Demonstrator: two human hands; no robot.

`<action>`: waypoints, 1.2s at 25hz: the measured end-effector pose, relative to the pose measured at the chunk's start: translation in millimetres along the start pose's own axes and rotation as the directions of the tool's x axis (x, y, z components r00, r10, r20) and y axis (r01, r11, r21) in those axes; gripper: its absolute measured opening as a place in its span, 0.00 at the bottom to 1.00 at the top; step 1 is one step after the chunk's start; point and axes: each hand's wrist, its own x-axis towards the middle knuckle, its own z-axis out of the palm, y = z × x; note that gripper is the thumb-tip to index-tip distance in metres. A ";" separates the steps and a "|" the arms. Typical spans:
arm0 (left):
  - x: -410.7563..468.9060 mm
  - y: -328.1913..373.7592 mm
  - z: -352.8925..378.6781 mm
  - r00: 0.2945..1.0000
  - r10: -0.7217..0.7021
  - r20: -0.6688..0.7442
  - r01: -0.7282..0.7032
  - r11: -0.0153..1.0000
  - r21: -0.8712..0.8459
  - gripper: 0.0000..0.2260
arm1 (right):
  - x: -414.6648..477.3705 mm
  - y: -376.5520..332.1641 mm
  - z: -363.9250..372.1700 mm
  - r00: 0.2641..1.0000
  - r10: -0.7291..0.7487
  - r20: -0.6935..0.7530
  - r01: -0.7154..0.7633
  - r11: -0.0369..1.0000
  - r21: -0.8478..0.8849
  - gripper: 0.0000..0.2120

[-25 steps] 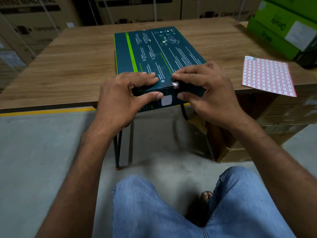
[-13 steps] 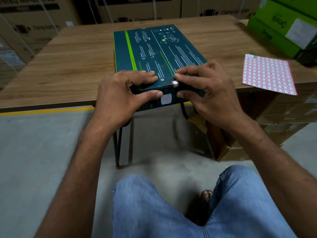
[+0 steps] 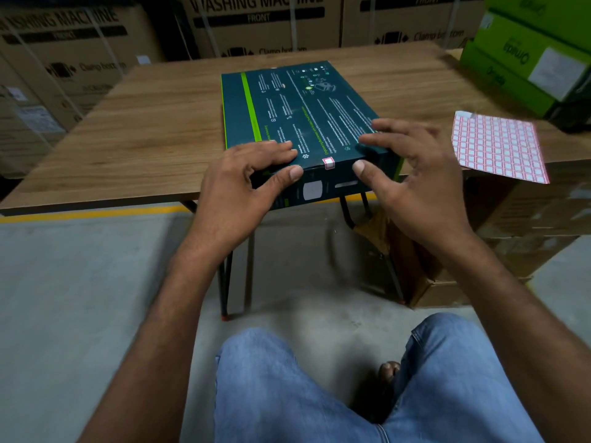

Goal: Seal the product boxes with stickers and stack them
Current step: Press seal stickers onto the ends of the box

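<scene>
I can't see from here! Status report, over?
Left hand pinches dark box at near end. Right hand open, thumb at box. Sticker over edge. Nothing in the way.

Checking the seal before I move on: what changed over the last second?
The right hand slid rightward off the sticker and opened, leaving it folded over the near edge of the product box. The left hand still holds the box's near end; box and sticker sheet haven't moved.
</scene>
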 end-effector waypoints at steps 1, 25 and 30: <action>-1.6 -0.2 -0.9 1.000 0.017 0.018 -0.017 0.999 0.034 0.20 | -0.2 -0.4 -0.9 0.999 0.025 0.045 -0.025 1.000 -0.010 0.22; -38.3 2.7 -14.0 0.969 0.210 0.132 -0.248 0.850 0.465 0.40 | -27.5 -11.6 15.3 0.950 -0.260 0.171 0.307 0.868 -0.391 0.36; -43.8 3.4 -19.3 0.951 0.285 0.115 -0.306 0.832 0.462 0.35 | -28.9 -22.2 14.7 0.980 -0.199 -0.016 0.195 0.971 -0.140 0.17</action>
